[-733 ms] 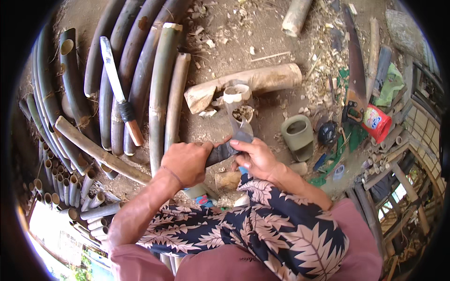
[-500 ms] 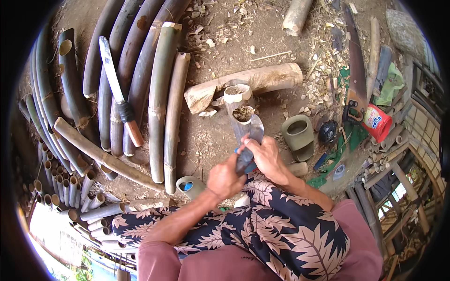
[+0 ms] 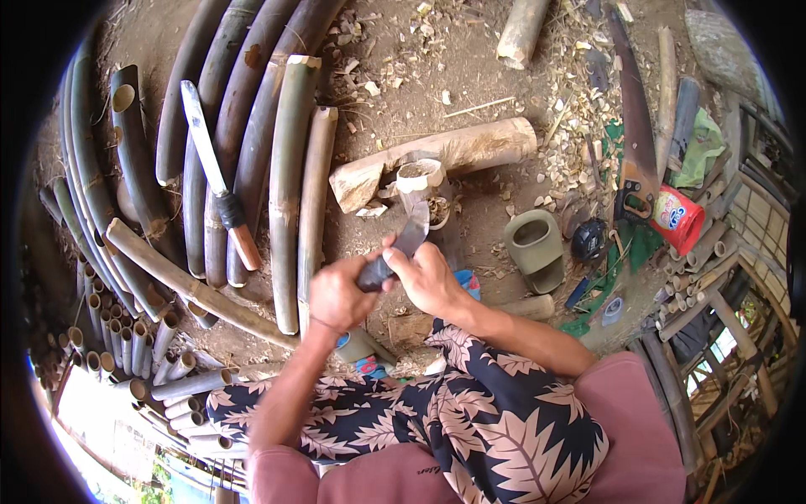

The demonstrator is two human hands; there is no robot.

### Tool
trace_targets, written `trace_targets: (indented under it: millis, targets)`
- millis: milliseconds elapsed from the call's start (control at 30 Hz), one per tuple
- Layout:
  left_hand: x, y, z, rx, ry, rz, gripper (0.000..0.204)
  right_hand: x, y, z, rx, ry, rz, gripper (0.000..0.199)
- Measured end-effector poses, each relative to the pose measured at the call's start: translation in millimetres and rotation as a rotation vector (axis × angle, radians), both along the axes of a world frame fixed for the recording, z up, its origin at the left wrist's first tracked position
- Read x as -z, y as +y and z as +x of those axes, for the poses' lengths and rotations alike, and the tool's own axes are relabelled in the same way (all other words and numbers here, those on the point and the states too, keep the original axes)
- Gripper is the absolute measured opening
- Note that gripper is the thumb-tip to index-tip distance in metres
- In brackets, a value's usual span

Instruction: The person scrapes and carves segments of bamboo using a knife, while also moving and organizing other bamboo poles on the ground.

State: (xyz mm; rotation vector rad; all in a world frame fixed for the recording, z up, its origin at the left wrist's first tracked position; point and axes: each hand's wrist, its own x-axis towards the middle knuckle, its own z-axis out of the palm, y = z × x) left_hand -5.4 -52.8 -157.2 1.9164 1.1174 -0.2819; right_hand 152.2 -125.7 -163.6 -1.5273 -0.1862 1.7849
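My left hand (image 3: 336,296) and my right hand (image 3: 430,277) both close on a knife with a dark handle (image 3: 375,272). The left hand grips the handle end and the right holds it near the blade. The grey curved blade (image 3: 411,233) points up and away from me. Its tip is close to a short cut bamboo section (image 3: 420,175) that stands against a thick log (image 3: 470,149) on the dirt. A second short bamboo piece (image 3: 439,210) sits just right of the blade. My legs in leaf-print cloth fill the lower part of the view.
Long dark bamboo poles (image 3: 285,193) lie at the left with a long machete (image 3: 215,183) across them. A bundle of cut bamboo tubes (image 3: 126,353) is stacked at lower left. A green sandal (image 3: 536,244), a hand saw (image 3: 638,143) and a red can (image 3: 677,220) lie at the right.
My left hand slid right beneath the right hand, then came back left onto the handle end. The knife stayed pointing at the bamboo section.
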Motion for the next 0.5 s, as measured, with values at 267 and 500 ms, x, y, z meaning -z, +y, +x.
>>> trace_targets:
  millis: [267, 500]
  targets:
    - [-76, 123, 147, 1.049, 0.445, 0.146, 0.011, 3, 6, 22, 0.922, 0.886, 0.186, 0.025]
    - [-89, 111, 133, 0.980, 0.422, 0.314, 0.018, -10, 12, 21, 0.855, 1.138, 0.187, 0.030]
